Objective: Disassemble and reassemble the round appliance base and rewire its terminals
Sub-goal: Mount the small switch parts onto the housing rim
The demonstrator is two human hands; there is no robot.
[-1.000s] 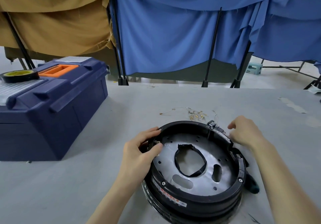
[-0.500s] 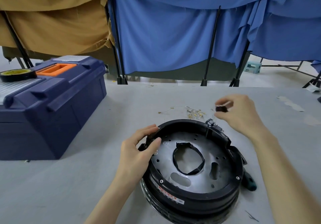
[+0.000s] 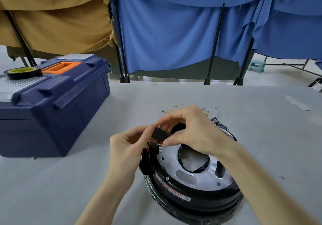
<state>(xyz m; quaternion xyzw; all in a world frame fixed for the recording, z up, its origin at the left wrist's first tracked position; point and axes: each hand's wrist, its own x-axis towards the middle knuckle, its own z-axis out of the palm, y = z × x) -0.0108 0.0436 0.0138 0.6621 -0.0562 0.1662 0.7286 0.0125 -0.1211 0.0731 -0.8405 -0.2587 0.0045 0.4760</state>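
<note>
The round black appliance base (image 3: 193, 192) lies on the grey table with its silver inner plate (image 3: 198, 174) facing up. Above its left rim both hands meet on a small black terminal block (image 3: 160, 134) with metal pins on top. My left hand (image 3: 129, 144) pinches the block's left end between thumb and fingertips. My right hand (image 3: 193, 130) pinches its right side from above, and hides the far rim of the base. A black connector with red wires (image 3: 153, 149) sits at the base's left rim just under the block.
A dark blue toolbox (image 3: 52, 106) with an orange handle stands at the left, a roll of black tape (image 3: 22, 73) on its lid. Loose thin wires with brass terminals (image 3: 203, 109) lie on the table behind the base. Blue and tan curtains hang beyond the table's far edge.
My right hand carried the small black block from the far right of the base over to the left rim. My left hand left the rim and now pinches the block too.
</note>
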